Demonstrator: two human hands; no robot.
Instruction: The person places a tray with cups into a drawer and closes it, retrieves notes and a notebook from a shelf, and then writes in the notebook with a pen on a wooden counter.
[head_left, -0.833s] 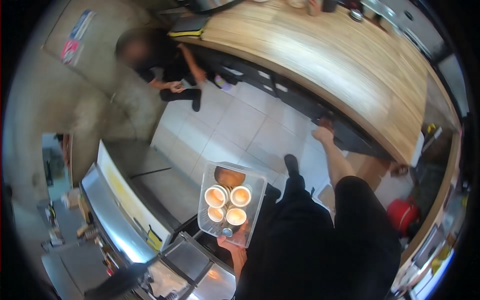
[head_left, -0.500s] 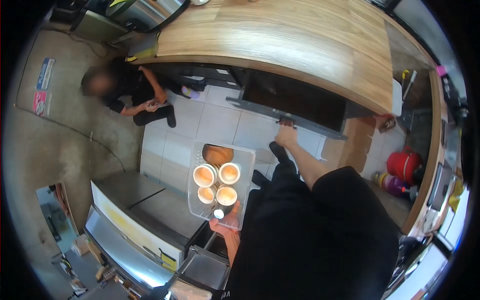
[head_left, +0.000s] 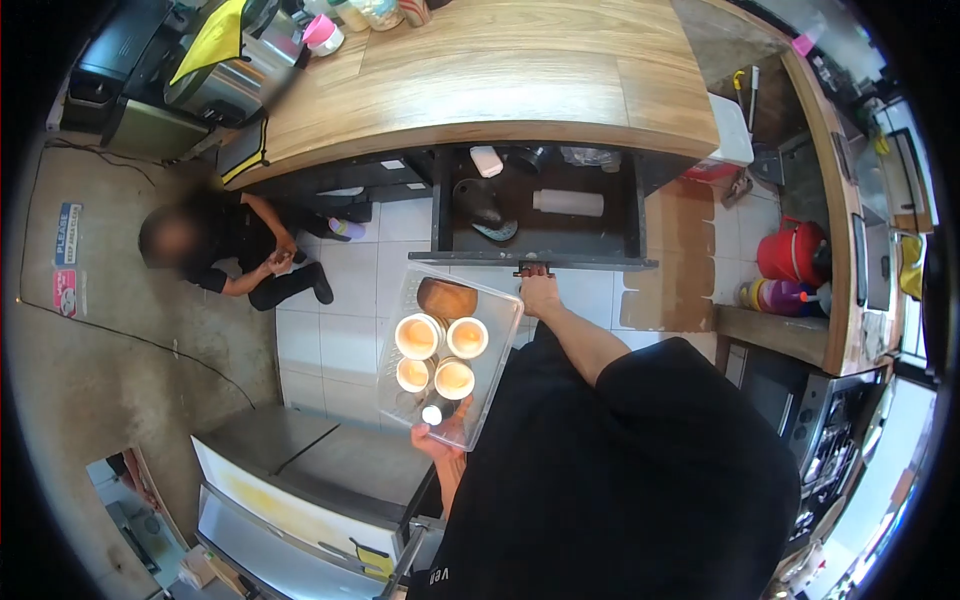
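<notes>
My left hand [head_left: 438,442] grips the near end of a clear plastic bin [head_left: 492,375]. Inside it stand several white tubs [head_left: 455,378] with orange-tinted tops. A brown rounded item [head_left: 447,298] lies at the far end, and a white-capped bottle [head_left: 432,414] is near my fingers. My right hand [head_left: 540,292] is closed on the front handle [head_left: 533,270] of a dark drawer [head_left: 540,255], which stands open beneath the counter. In the drawer are a pale cylindrical container [head_left: 568,203], a dark rounded object [head_left: 478,201] and a small pinkish-white container [head_left: 487,161].
A wooden countertop [head_left: 480,75] spans the top. On the left a person in black [head_left: 245,240] sits low by the wall. A grey metal appliance [head_left: 330,450] stands lower left. At right are a red bucket [head_left: 785,255] and flat cardboard [head_left: 665,260] on the floor.
The drawer has come out further toward me with my right hand on its handle, and its contents now show. The view has shifted. The bin stays in my left hand, tilted slightly differently.
</notes>
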